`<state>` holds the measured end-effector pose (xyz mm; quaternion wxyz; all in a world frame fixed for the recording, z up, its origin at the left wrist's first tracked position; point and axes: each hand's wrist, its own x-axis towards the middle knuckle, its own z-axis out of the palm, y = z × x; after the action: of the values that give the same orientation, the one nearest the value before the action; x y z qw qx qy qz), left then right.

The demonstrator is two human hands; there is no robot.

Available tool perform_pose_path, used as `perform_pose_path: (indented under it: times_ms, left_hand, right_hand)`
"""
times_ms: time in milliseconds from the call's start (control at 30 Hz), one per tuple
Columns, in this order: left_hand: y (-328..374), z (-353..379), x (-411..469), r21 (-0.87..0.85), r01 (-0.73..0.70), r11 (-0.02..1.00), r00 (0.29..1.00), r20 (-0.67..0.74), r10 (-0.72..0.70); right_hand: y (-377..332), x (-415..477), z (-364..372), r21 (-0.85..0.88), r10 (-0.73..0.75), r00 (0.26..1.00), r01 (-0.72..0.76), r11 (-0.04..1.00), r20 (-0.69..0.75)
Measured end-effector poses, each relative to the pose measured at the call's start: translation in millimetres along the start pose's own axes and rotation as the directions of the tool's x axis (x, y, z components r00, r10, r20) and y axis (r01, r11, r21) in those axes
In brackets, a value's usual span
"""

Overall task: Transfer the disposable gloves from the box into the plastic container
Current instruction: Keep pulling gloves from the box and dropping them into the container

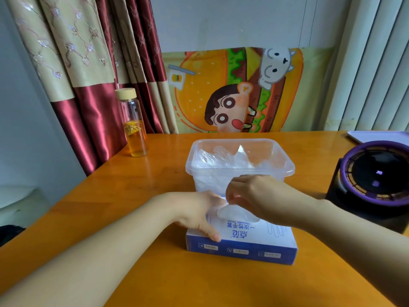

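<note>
orange wooden counter [132, 218] fills the lower frame. red and beige curtain [88, 74] hangs behind its far left corner, and a cartoon burger cloth [221, 91] sits against the wall at the far edge. a round black and purple device [374, 180] stands on the right side of the counter, with a white tray [380, 136] just behind it, cut off by the frame edge.

clear plastic container [205, 185] is at mid counter, lid off and upright. loose gloves [221, 158] are piled inside it, crumpled and see-through, lying below the rim; can't count them.

blue and white box [243, 249] lies flat just in front of the container, nearer the person, with its print upside down to the camera. can't tell if box and container touch, the hands block that spot.

a glass bottle [134, 125] with a pale lid stands at the far left, well apart from the box, with amber liquid in its lower part.

left hand [199, 211] is palm down on the left part of the box top, pressing it. its thumb lies out toward the near edge and it grips nothing.

right hand [261, 198] is above the far part of the box top with fingers curled, pinching a clear glove [234, 212]. the glove bunches up at the top of the box, between the two hands, and is not in the container.
</note>
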<state>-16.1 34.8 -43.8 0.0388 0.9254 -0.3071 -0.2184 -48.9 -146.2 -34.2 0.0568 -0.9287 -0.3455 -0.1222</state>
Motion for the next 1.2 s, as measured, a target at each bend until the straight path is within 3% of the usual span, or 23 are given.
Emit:
perform_pose_path:
  times_ms: [100,167,233,333,433,500,600,767,833,867,933,1000,1100,1133,1200]
  left_hand:
    - [2,0,-4,-0.048,-0.032,0.998,0.999,-0.001,0.032]
    - [0,0,-5,-0.074,-0.035,0.997,0.999,-0.02,0.034]
    - [-3,3,-5,-0.091,-0.016,0.996,0.999,-0.032,0.013]
    - [-6,7,-5,-0.159,0.002,0.987,0.998,-0.063,-0.012]
    - [-5,0,-21,-0.354,-0.011,0.935,0.977,-0.201,-0.065]
    - [0,-11,-39,-0.547,-0.136,0.826,0.916,-0.388,-0.106]
    - [15,-23,-47,-0.491,-0.272,0.828,0.788,-0.608,-0.102]
    - [31,-35,-20,-0.397,-0.359,0.845,0.581,-0.803,-0.13]
    - [28,-43,-14,-0.434,-0.375,0.819,0.532,-0.824,-0.193]
    - [25,-46,-12,-0.476,-0.386,0.79,0.54,-0.811,-0.224]
    - [22,-53,-9,-0.59,-0.388,0.708,0.614,-0.738,-0.279]
    - [18,-65,-8,-0.653,-0.301,0.695,0.703,-0.645,-0.301]
    - [8,-87,-4,-0.677,-0.14,0.722,0.804,-0.503,-0.316]
    - [5,-93,-1,-0.682,-0.112,0.722,0.827,-0.467,-0.313]
    - [2,-105,6,-0.677,-0.068,0.733,0.856,-0.417,-0.306]
  right_hand:
    - [7,-3,-13,0.086,0.091,0.993,-0.084,0.993,-0.081]
    - [15,-1,-24,0.122,0.134,0.963,-0.108,0.987,-0.234]
    - [20,2,-36,0.195,0.212,0.903,-0.147,0.97,-0.374]
    - [24,5,-53,0.416,0.397,0.8,-0.206,0.886,-0.45]
    - [27,6,-68,0.733,0.598,0.721,-0.185,0.654,-0.351]
    - [26,6,-75,0.853,0.666,0.706,-0.172,0.492,-0.241]
    - [20,11,-77,0.93,0.671,0.733,-0.16,0.33,-0.112]
    - [16,17,-70,0.988,0.6,0.799,-0.126,0.094,0.044]
    - [19,16,-68,0.988,0.559,0.823,-0.146,0.044,0.097]
    - [20,15,-67,0.983,0.545,0.827,-0.182,0.027,0.138]
    - [26,12,-65,0.965,0.545,0.816,-0.258,0.041,0.195]
    - [37,11,-68,0.959,0.603,0.783,-0.266,0.1,0.154]
    - [48,7,-83,0.99,0.583,0.813,-0.075,0.119,-0.008]
    - [47,5,-88,0.987,0.517,0.854,-0.037,0.159,-0.051]
    - [41,4,-93,0.911,0.359,0.931,-0.094,0.402,-0.063]
